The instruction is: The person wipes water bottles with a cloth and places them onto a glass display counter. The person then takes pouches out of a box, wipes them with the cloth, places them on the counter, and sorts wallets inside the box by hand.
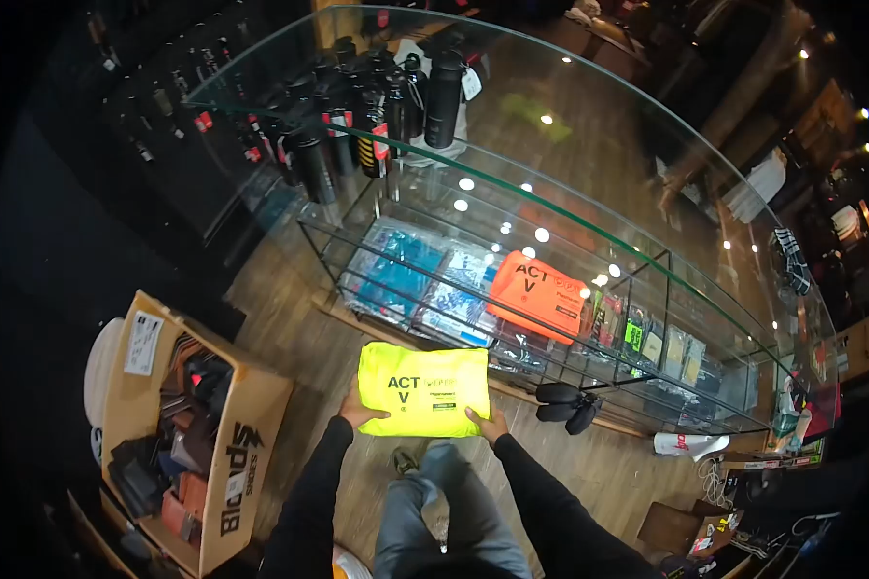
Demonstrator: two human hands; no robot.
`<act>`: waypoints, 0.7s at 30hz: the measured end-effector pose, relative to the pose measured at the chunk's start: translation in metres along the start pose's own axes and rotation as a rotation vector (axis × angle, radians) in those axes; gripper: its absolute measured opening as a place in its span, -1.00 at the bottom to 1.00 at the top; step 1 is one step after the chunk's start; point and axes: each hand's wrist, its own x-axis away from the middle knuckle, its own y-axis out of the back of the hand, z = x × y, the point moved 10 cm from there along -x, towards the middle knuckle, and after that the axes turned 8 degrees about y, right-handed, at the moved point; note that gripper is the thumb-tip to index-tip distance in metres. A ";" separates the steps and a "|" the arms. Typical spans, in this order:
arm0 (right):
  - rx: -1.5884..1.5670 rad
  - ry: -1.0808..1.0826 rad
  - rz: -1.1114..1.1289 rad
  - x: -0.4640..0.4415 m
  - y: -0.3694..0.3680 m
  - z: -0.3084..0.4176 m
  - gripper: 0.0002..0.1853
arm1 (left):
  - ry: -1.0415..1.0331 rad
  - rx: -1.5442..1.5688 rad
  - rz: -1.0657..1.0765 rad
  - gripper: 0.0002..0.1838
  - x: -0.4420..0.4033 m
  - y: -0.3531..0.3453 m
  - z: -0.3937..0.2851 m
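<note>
A bright yellow packet point(423, 389) printed "ACT V" is held out in front of me, above the floor and just short of the glass display case. My left hand point(359, 411) grips its left edge with the thumb on the front face. On the lower right edge, my right hand point(486, 423) holds it the same way, thumb on top. The fingers behind the packet are hidden. Beyond it, an orange packet point(539, 297) with the same "ACT V" print lies on the case's lower shelf, beside a stack of blue plastic-wrapped packs point(396, 265).
The glass display case point(608, 227) spans the front, with black bottles point(444, 101) on its top at the left. A cardboard box point(272, 425) with wallet-like items stands at lower left. A dark cluster point(567, 405) hangs by the case's front edge. Cables point(713, 480) lie at right.
</note>
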 end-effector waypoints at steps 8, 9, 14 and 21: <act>0.153 0.332 -0.233 -0.137 -0.003 0.042 -0.48 | -0.568 -0.297 0.070 0.58 -0.133 -0.003 -0.106; 0.134 0.388 -0.242 -0.151 -0.007 0.058 -0.50 | -0.608 -0.433 -0.001 0.51 -0.153 0.000 -0.107; 0.275 0.590 -0.328 -0.216 -0.014 0.090 -0.40 | -0.829 -0.572 -0.208 0.15 -0.223 0.015 -0.141; 0.247 0.859 -0.565 -0.253 -0.006 0.143 -0.36 | -0.968 -0.470 -0.327 -0.09 -0.308 0.012 -0.192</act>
